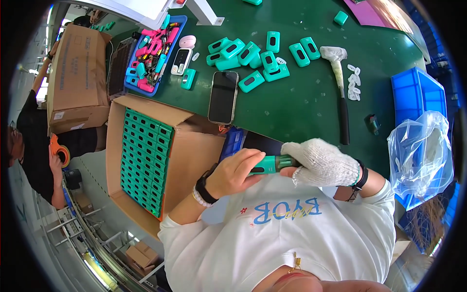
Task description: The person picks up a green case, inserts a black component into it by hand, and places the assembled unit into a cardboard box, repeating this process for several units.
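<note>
My bare left hand is closed around the teal casing of a small handheld device, held in front of my chest near the table edge. My right hand, in a white knitted glove with bare fingertips, grips the device's dark see-through end. Several similar teal casings, each with a dark oval window, lie loosely on the green table. A black phone rests flat beyond my left hand. Farther right lies a mallet with a wrapped head and black handle.
To the left stands an open carton with rows of teal devices. A blue tray of pink and teal parts sits behind it. At right, a clear plastic bag hangs over a blue bin. Another person works at far left.
</note>
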`<state>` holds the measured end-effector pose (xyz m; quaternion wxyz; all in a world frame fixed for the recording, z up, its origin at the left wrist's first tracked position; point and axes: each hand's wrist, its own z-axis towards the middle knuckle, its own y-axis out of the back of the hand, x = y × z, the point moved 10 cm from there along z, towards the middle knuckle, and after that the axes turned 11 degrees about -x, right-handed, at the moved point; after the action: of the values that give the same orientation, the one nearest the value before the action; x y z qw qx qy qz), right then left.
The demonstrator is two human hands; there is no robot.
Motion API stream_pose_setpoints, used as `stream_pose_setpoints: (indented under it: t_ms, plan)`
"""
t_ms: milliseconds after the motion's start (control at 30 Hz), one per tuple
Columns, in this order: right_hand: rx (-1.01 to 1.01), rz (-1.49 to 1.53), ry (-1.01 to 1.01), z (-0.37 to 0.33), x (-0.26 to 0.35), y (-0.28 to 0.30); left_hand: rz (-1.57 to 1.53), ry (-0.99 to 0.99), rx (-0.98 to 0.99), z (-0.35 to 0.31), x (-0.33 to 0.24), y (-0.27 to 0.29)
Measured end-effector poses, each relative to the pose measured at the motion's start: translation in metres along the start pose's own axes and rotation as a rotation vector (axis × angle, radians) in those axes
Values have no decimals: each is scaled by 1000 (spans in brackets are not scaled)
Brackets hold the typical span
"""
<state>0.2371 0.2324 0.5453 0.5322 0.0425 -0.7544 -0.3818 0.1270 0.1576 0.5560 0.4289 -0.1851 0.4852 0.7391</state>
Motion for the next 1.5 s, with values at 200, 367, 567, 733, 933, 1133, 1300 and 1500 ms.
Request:
stream_pose_setpoints:
  t_ms: [200,367,567,733,933,1133,1300,1500]
  plan:
    - [71,317,-91,0,-13,-32,34,31,14,-4,1,-5]
    - [65,493,-110,5,-23,-33,-98,208,29,-3,12,-3]
    - [118,557,-116,14,-15,-33,-454,538,-177,-15,37,10]
    - [95,515,-36,24,5,-44,-495,478,-252,-22,36,23]
    - [-24,248,83,18,7,-34,-589,740,-895,-91,72,119]
    - [-106,225,-75,21,-14,-21,-175,1047,-703,-154,172,252]
    - [-115,260,-54,29,9,-22,-28,1218,-488,-189,266,193]
    - [-134,263,-125,15,-15,-16,601,1014,-135,-152,276,171]
